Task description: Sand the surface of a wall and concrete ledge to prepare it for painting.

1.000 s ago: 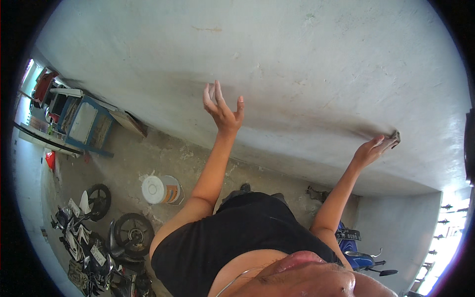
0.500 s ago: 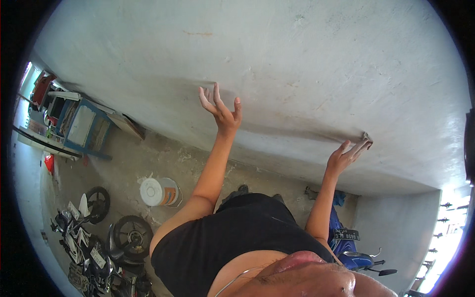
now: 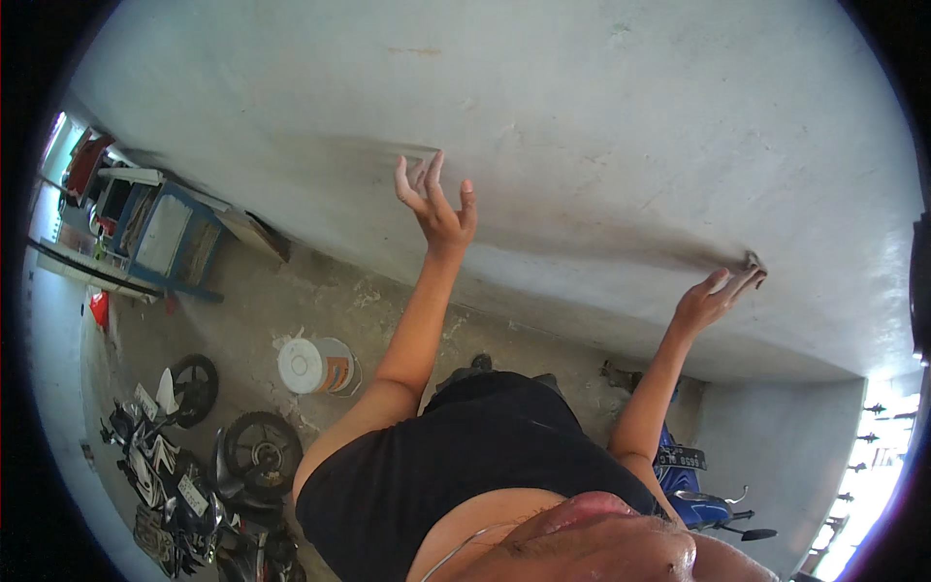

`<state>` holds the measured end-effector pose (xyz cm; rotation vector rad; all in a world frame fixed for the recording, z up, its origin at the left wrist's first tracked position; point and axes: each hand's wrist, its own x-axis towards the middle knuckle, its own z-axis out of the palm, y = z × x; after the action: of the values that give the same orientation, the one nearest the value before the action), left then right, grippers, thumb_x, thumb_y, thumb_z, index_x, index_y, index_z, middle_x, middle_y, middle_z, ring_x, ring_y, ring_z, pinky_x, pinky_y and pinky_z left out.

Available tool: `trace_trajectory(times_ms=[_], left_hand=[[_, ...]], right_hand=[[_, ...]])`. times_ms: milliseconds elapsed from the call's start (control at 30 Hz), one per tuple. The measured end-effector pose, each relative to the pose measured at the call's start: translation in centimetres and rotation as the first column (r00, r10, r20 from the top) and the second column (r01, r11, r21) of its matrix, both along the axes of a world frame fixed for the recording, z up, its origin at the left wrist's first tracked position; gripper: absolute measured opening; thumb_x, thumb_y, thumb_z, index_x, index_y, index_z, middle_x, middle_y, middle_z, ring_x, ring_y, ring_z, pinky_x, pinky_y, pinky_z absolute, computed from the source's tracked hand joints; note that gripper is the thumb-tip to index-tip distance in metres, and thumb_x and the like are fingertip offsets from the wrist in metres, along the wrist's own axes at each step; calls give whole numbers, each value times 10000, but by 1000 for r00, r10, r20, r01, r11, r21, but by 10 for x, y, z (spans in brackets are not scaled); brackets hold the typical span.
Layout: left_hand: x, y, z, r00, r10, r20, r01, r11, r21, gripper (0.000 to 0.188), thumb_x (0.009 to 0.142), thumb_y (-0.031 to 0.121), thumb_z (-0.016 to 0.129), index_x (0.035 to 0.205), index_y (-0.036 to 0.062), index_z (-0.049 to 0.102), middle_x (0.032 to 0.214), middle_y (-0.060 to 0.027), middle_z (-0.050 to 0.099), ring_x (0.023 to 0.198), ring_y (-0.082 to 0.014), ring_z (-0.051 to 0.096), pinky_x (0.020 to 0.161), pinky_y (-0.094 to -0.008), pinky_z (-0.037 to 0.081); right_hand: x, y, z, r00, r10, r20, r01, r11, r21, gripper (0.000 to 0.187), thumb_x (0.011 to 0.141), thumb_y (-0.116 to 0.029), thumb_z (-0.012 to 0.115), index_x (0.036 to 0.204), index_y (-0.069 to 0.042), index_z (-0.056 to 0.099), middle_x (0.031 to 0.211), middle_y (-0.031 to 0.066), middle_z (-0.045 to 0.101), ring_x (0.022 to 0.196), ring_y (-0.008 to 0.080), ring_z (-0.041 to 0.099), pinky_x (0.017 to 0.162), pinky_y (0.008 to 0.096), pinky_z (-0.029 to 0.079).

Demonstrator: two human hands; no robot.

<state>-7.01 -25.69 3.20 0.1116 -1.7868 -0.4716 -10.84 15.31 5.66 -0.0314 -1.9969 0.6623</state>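
Note:
A pale grey plastered wall (image 3: 601,107) with scuffs and faint cracks rises in front of me. My left hand (image 3: 442,215) is raised at it, fingers spread and holding nothing; the fingertips are at or very near the surface. Farther right and lower, my right hand (image 3: 710,303) presses a small folded piece of sandpaper (image 3: 755,264), grey and brown, against the wall with outstretched fingers. Only its edges show past the fingertips. Both hands have whitish dust on the fingers and cast shadows on the wall.
On the concrete floor to my left stands a lidded white bucket (image 3: 308,366). Several motorcycles (image 3: 179,475) are parked at lower left, and a blue motorbike (image 3: 700,506) is at right. A blue-framed cabinet (image 3: 167,238) and leaning boards (image 3: 254,238) stand along the wall at far left.
My right hand has slid right along the wall with the sandpaper, its arm stretching farther out. My left hand has shifted only slightly, with its fingers still spread.

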Motion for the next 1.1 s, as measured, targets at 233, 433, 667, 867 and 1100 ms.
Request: trace_trajectory(times_ms=[233,433,667,867,1100], left_hand=[[12,-3,-1,991,63,122,-56,997,-54,586,1047,381,527,1448,-36,436,1487,-274,349,1331,-412,440,1071,-543,354],[14,5,-2,979,124,165,-125,992,-6,702,1029,510,506,1509,5,419,1540,-277,277,1372,-404,366,1101,-550,259],[16,12,0,967,82,242,-99,993,60,750,1017,568,498,1537,35,416,1575,-274,169,1390,-392,328,1096,-533,216],[8,13,-7,986,127,111,-135,989,63,799,1010,587,496,1515,-27,410,1558,-278,251,1351,-366,426,1054,-500,249],[4,16,-15,986,83,143,-96,991,88,785,1024,509,531,1530,-57,329,1509,-267,331,1408,-401,333,1106,-546,242]], right_hand=[[-2,-26,38,993,-8,-119,14,999,48,696,1105,-466,352,1547,71,331,1604,305,306,1516,436,263,1231,513,259],[-13,-30,78,977,33,-212,-18,997,73,688,1104,-489,334,1538,44,376,1604,279,331,1512,446,269,1231,542,244],[-1,-37,55,988,59,-142,-40,991,128,698,1100,-506,323,1545,30,366,1618,274,304,1513,455,260,1221,564,251],[4,-39,47,989,82,-126,-58,981,184,695,1102,-494,331,1554,34,341,1621,290,282,1509,466,258,1220,569,253],[-2,-37,68,991,60,-119,-50,995,82,688,1106,-481,315,1552,43,333,1627,285,270,1514,463,248,1229,556,251]])
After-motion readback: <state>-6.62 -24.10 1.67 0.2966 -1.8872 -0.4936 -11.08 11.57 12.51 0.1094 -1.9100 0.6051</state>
